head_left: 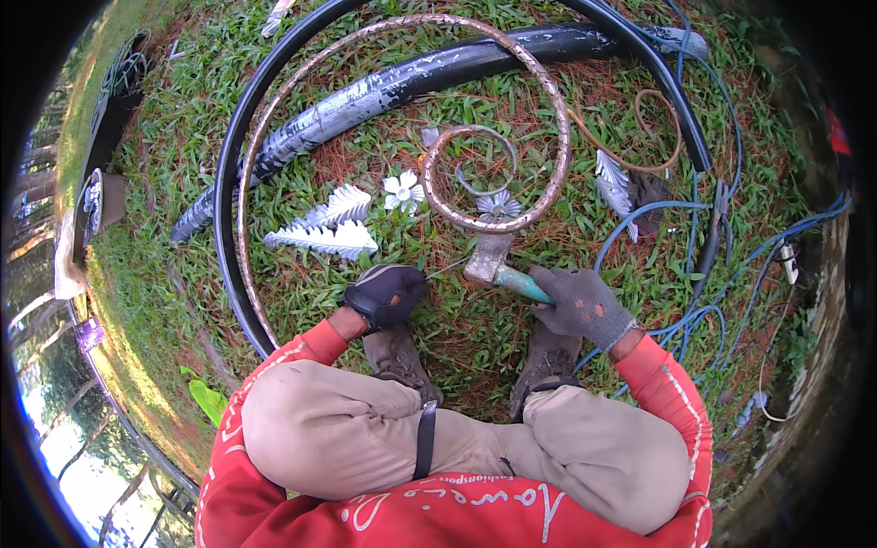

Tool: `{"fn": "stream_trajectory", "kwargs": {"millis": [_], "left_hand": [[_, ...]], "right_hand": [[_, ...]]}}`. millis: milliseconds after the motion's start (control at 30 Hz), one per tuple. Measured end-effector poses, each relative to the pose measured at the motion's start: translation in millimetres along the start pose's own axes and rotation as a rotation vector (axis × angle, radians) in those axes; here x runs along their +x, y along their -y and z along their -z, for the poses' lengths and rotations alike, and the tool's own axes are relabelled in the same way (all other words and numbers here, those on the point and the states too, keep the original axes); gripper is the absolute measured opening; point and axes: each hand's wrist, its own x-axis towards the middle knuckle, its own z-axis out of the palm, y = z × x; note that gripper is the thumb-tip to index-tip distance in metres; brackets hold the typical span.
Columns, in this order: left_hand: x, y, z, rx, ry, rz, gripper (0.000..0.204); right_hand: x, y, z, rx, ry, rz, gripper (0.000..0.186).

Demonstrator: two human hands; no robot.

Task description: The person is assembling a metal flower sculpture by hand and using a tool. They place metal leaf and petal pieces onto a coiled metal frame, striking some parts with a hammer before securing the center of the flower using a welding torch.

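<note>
My left hand (pixel 387 294), in a black glove, is closed with a thin rod (pixel 447 268) poking out toward the hammer. In my right hand (pixel 585 304), gloved in worn grey, is the green handle of a hammer (pixel 489 259). The hammer's grey metal head is low over the grass, just below a rusty spiral metal bar (pixel 561 137). Inside the coil are a smaller curled strip (pixel 514 155) and a silver fan-shaped ornament (pixel 499 207). Left of the coil lie a silver metal flower (pixel 403 192) and two silver metal leaves (pixel 322 239).
A thick black pipe (pixel 402 89) with flaking silver paint crosses the grass, under a curved black tube (pixel 230 183). Another silver leaf (pixel 614 187) lies at right by a rusty curl (pixel 677 137). Blue cables (pixel 722 310) tangle at far right. My boots (pixel 402 356) stand close in front.
</note>
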Motion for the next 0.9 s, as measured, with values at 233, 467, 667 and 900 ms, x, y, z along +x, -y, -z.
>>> {"fn": "stream_trajectory", "kwargs": {"millis": [233,467,667,900], "left_hand": [[-2,5,-4,0.031,0.127,0.014,0.031],[-8,-14,2,0.278,0.147,-0.099,0.047],[-13,-43,57,0.387,-0.014,-0.251,0.036],[50,-11,111,0.499,-0.526,-0.290,0.049]], "right_hand": [[1,1,-16,0.021,-0.199,-0.094,0.046],[8,2,-12,0.022,-0.196,-0.079,0.040],[7,-5,-4,-0.011,-0.155,-0.103,0.038],[14,-2,4,-0.087,-0.110,-0.101,0.041]]}}
